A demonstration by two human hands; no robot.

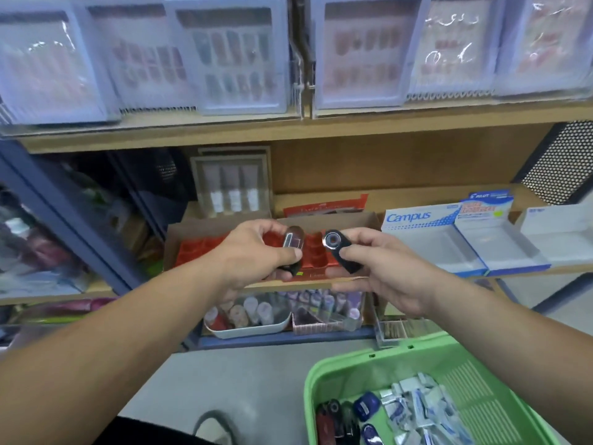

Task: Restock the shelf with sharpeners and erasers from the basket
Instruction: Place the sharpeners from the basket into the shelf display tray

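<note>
The left hand [256,255] is clamping fingers round a dark sharpener [293,242]; the right hand [382,271] is pinching a black sharpener [340,252] by its tail; both likely light, hard, slick.

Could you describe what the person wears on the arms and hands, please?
The left forearm and right forearm are bare: no sleeves, watch or bracelet show. The left hand and right hand wear no gloves; no ring shows.
</note>
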